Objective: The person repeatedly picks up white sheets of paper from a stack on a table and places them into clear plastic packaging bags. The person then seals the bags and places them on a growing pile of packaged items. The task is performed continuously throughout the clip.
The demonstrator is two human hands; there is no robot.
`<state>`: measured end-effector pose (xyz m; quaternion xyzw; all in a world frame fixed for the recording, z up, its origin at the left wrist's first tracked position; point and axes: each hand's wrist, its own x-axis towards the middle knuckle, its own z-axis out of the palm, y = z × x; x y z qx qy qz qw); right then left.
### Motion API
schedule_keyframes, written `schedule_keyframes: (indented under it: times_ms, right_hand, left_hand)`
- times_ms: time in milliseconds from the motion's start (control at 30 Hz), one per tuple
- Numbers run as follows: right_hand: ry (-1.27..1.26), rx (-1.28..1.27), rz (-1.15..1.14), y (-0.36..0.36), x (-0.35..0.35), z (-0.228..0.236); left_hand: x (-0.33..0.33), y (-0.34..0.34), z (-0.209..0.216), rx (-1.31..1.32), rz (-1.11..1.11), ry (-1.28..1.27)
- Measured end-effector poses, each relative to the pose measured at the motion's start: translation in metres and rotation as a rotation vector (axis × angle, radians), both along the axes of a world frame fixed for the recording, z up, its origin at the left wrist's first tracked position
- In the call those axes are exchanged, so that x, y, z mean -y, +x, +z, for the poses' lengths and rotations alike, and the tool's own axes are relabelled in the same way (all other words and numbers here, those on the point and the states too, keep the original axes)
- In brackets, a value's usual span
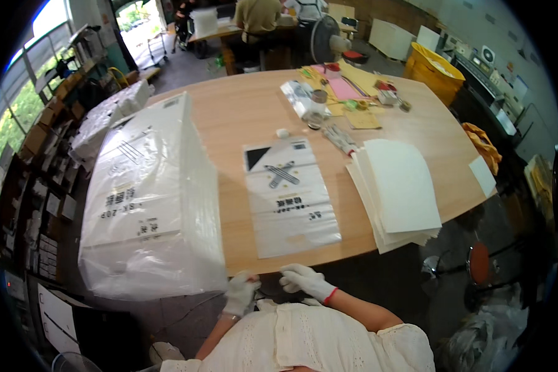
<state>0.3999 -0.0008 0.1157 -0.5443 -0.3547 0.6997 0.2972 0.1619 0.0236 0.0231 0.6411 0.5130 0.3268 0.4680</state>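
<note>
Both my hands wear white gloves and are just off the table's near edge. My left hand [242,294] is blurred, its fingers bent, with a small reddish spot near the fingertips; I cannot make out anything in it. To its right, my right hand [308,283], with a red cuff, points leftward, fingers loosely stretched and apart, holding nothing visible. In front of them a flat clear plastic bag [288,226] with black print lies on the wooden table [232,133]. A tall pile of similar plastic bags [149,204] stands at the left. White paper sheets [403,186] are stacked at the right.
A spare glove [339,139] lies beyond the paper. Farther back are tape rolls [319,96], a silvery plastic package [299,102] and yellow and pink sheets [347,88]. A crumpled white bit [283,132] sits above the bag. An orange stool [478,263] stands right; people work behind.
</note>
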Motion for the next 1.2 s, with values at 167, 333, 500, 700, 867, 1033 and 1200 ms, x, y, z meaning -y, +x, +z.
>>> schedule_keyframes:
  times_ms: [167,333,500,700,867,1033,1200]
  right_hand:
    - [-0.130,-0.079,-0.420,0.064,0.048,-0.020]
    - [-0.088,-0.182,-0.541,0.081,0.063,-0.034]
    - [-0.138,-0.283,-0.418,0.072,0.008,-0.042]
    - [0.349,-0.120,-0.515,0.035,-0.092,-0.074]
    - [0.414,0.998,-0.231,0.094,-0.095,-0.093]
    - [1.280,0.831,-0.265,0.052,-0.113,-0.019]
    - [0.582,1.204,0.076,0.044,-0.158,-0.058]
  left_hand:
    - [-0.080,0.141,0.028,-0.532,-0.094,0.374]
    - [-0.141,0.153,-0.006,-0.717,-0.282,0.505]
    - [-0.153,0.156,0.030,-0.636,-0.448,0.029]
    - [-0.154,0.145,0.016,-0.492,-0.398,0.339]
    - [-0.226,0.123,0.009,0.937,0.117,-0.402]
    - [-0.214,0.155,0.079,0.295,-0.026,-0.205]
    - [-0.185,0.172,0.148,0.357,-0.162,-0.179]
